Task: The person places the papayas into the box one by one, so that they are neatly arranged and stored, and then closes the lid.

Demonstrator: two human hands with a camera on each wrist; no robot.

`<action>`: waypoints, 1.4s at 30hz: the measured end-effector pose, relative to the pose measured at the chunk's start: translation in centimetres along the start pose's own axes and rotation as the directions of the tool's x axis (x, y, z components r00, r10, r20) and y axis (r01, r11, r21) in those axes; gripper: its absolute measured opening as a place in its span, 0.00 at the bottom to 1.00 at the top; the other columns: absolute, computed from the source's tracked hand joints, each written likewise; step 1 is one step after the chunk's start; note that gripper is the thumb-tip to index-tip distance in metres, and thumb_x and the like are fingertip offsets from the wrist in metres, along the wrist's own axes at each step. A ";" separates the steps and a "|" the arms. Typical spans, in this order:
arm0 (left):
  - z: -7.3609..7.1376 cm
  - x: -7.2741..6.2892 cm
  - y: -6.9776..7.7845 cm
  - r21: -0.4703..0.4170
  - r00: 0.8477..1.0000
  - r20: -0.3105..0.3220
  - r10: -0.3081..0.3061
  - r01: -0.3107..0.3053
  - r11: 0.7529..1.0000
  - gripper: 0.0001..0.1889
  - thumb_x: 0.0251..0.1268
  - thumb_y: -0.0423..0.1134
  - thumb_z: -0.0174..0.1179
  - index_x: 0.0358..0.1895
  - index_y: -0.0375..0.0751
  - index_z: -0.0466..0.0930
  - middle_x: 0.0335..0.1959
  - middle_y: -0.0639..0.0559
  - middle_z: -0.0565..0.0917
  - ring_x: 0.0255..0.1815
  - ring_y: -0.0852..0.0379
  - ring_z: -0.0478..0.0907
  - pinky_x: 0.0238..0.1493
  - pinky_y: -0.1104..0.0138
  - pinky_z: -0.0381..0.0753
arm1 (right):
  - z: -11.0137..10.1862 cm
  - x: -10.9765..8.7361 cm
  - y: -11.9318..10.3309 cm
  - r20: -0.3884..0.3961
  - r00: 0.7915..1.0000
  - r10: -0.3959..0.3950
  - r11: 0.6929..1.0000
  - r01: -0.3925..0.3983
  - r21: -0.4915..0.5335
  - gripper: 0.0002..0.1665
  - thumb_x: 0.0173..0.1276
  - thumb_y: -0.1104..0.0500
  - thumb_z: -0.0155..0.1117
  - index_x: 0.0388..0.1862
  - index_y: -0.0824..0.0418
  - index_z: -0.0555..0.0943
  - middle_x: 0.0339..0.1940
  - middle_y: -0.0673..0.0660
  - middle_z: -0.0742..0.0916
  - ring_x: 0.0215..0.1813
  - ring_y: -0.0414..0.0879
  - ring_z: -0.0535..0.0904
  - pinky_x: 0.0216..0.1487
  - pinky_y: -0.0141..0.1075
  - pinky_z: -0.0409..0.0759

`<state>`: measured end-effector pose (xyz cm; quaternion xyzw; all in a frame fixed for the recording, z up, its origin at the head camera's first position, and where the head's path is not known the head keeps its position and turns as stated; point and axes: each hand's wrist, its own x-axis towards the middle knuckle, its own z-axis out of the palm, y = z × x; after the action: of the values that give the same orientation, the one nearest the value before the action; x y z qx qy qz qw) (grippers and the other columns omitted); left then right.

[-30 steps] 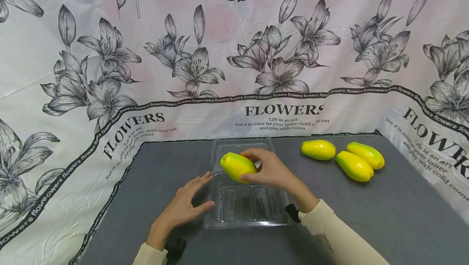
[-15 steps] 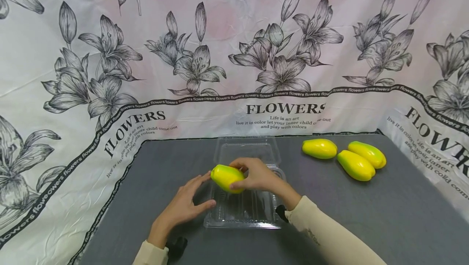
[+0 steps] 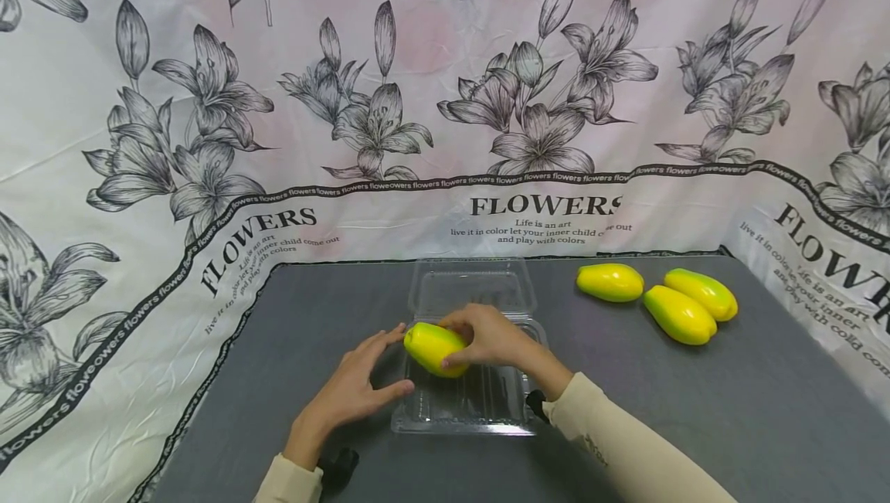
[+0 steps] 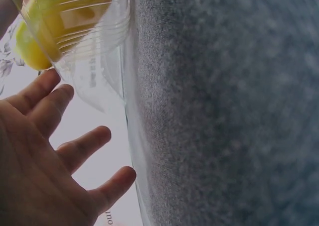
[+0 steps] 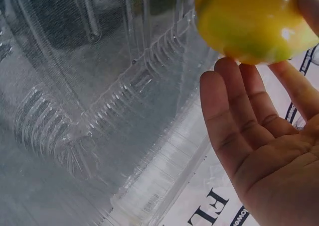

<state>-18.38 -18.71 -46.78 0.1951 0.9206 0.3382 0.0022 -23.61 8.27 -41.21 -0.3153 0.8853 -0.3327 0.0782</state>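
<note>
Cream-cuffed, the left hand (image 3: 348, 387) spreads its fingers beside a clear plastic clamshell (image 3: 480, 402), holding nothing. Over the clamshell's left side is 1 yellow-green papaya (image 3: 429, 347), gripped by the right hand (image 3: 494, 337); easing it level onto the base before releasing would probably prevent rolling. Far right lie 3 more papayas (image 3: 672, 310).

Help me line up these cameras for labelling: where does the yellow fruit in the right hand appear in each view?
Head: the held fruit is just left of centre, below mid-height, in the right hand.
Left wrist: the held fruit is top left, partly seen through the clear container.
Right wrist: the held fruit is top right, cut by the top edge.
Shared landmark: the clear container, in all three.
</note>
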 end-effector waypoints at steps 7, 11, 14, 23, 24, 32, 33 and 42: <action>0.2 0.1 0.3 -0.017 1.000 0.008 -0.008 0.008 1.000 0.43 0.62 0.60 0.68 0.79 0.63 0.60 0.81 0.61 0.62 0.83 0.41 0.56 0.72 0.28 0.53 | -0.1 -0.2 0.0 0.013 1.000 0.026 0.999 -0.026 -0.035 0.35 0.55 0.51 0.83 0.62 0.58 0.84 0.48 0.57 0.88 0.49 0.52 0.83 0.49 0.47 0.83; 0.2 0.1 0.4 -0.007 1.000 0.019 -0.022 0.022 1.000 0.44 0.62 0.61 0.68 0.80 0.65 0.57 0.81 0.58 0.62 0.83 0.41 0.55 0.72 0.28 0.53 | -0.2 -0.3 -0.1 0.014 0.999 0.037 0.999 -0.036 -0.039 0.35 0.55 0.50 0.83 0.63 0.58 0.84 0.48 0.57 0.87 0.49 0.51 0.82 0.48 0.47 0.83; 0.1 0.1 0.5 0.000 0.999 0.028 -0.026 0.026 1.000 0.45 0.63 0.62 0.67 0.81 0.66 0.56 0.81 0.56 0.62 0.83 0.41 0.55 0.72 0.27 0.52 | -0.2 -0.4 -0.1 0.011 0.999 0.040 0.998 -0.039 -0.052 0.36 0.55 0.50 0.82 0.63 0.57 0.83 0.49 0.57 0.87 0.49 0.51 0.82 0.48 0.47 0.83; 0.2 0.1 0.5 0.013 0.999 0.036 -0.023 0.023 1.000 0.45 0.63 0.62 0.66 0.81 0.67 0.54 0.81 0.59 0.61 0.84 0.41 0.52 0.71 0.25 0.50 | -0.3 -0.5 -0.2 -0.002 1.000 0.026 0.995 -0.026 -0.093 0.36 0.55 0.50 0.82 0.63 0.56 0.83 0.50 0.57 0.87 0.50 0.52 0.83 0.49 0.48 0.84; 0.2 0.1 0.5 0.012 0.999 0.037 -0.023 0.023 1.000 0.45 0.63 0.62 0.66 0.81 0.67 0.54 0.81 0.59 0.61 0.84 0.41 0.52 0.71 0.25 0.50 | -0.3 -0.5 -0.3 -0.002 1.000 0.025 0.995 -0.025 -0.099 0.36 0.55 0.50 0.82 0.63 0.56 0.83 0.50 0.57 0.87 0.50 0.52 0.83 0.49 0.48 0.84; 0.1 0.1 0.5 0.017 0.999 0.029 -0.022 0.022 1.000 0.45 0.63 0.62 0.67 0.81 0.66 0.56 0.81 0.56 0.63 0.83 0.40 0.54 0.71 0.25 0.52 | -0.6 -0.8 -0.5 0.007 1.000 0.009 0.995 -0.008 -0.097 0.36 0.56 0.49 0.81 0.64 0.56 0.82 0.51 0.57 0.87 0.51 0.52 0.82 0.48 0.46 0.83; 0.1 0.1 0.5 0.019 0.999 0.029 -0.023 0.023 1.000 0.45 0.63 0.62 0.67 0.81 0.66 0.56 0.81 0.57 0.63 0.83 0.40 0.54 0.71 0.25 0.52 | -0.8 -0.9 -0.5 0.010 1.000 0.008 0.996 -0.007 -0.091 0.36 0.57 0.49 0.81 0.64 0.55 0.82 0.51 0.58 0.87 0.51 0.53 0.83 0.47 0.45 0.83; 0.1 0.0 0.4 0.007 1.000 0.025 -0.014 0.013 1.000 0.45 0.63 0.61 0.67 0.81 0.63 0.57 0.82 0.59 0.60 0.83 0.40 0.54 0.71 0.25 0.51 | -2.6 -2.0 -0.1 0.019 1.000 0.021 0.999 -0.021 -0.025 0.37 0.62 0.48 0.77 0.69 0.57 0.78 0.55 0.63 0.84 0.47 0.56 0.83 0.43 0.40 0.82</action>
<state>-18.25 -18.36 -46.67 0.1932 0.9229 0.3327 0.0156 -22.87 10.88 -39.35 -0.3102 0.8918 -0.3178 0.0861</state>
